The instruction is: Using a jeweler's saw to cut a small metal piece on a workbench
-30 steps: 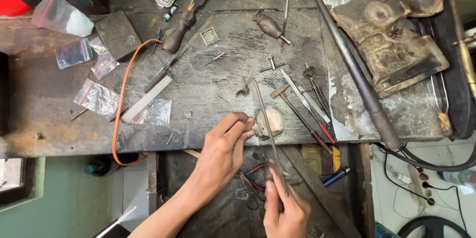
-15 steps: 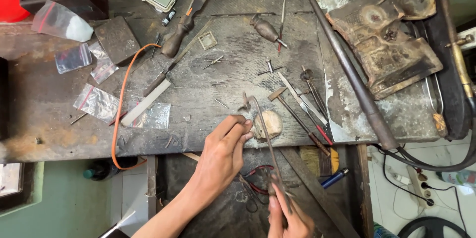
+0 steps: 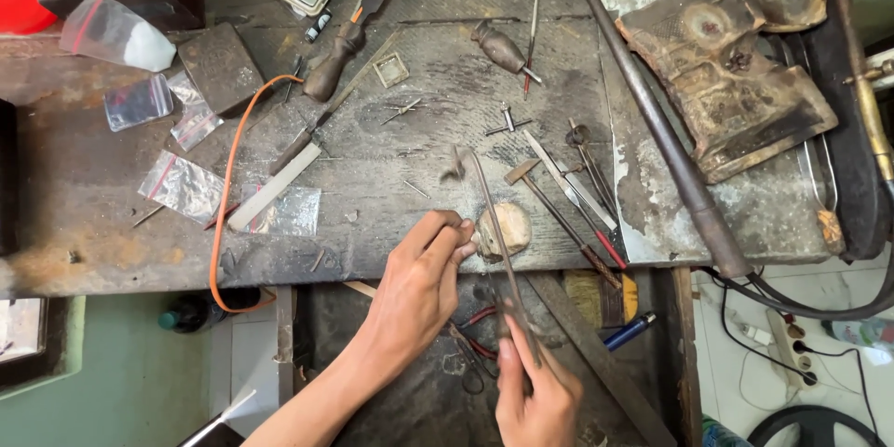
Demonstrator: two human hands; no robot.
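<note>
Pinching small piece, left hand (image 3: 414, 293) fingers closed at bench peg (image 3: 503, 228); right hand (image 3: 535, 391) fingers gripping file (image 3: 498, 233) across it.

The left hand (image 3: 421, 281) is reaching up to the counter's front edge, fingertips pinched together; the right hand (image 3: 537, 396) is gripping closed below it.

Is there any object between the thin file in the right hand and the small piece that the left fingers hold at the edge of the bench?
Nothing visible does. The thin file runs from the right hand straight up past the wooden peg, right beside the left hand. Its fingers pinch at the peg, but the small piece itself is too small to see.
</note>
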